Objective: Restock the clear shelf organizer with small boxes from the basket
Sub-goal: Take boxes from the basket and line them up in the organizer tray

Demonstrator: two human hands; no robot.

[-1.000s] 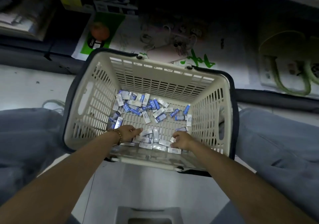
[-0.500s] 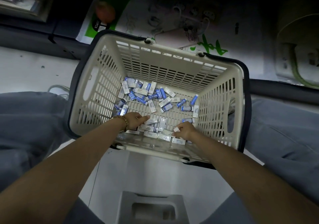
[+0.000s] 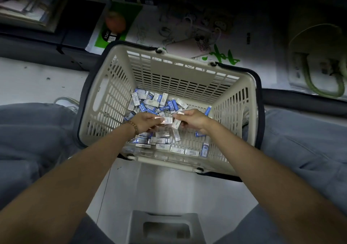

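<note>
A cream slatted basket point(image 3: 187, 76) with dark handles stands on the floor between my knees. Several small blue-and-white boxes point(image 3: 155, 103) lie scattered on its bottom. My left hand point(image 3: 144, 121) is raised above the pile and grips small white boxes point(image 3: 166, 120). My right hand point(image 3: 193, 119) is close beside it and pinches small white boxes point(image 3: 176, 123) too. The two hands nearly meet over the basket's middle. The clear shelf organizer is not in view.
A grey plastic stool point(image 3: 165, 227) sits below me at the bottom edge. Low dark shelves with printed bags point(image 3: 206, 37) and a green-handled bag point(image 3: 319, 59) run behind the basket. My grey-trousered knees point(image 3: 30, 131) flank it on both sides.
Both hands have lifted from the basket's near floor with small boxes and come together above its middle. The camera has moved closer over the basket.
</note>
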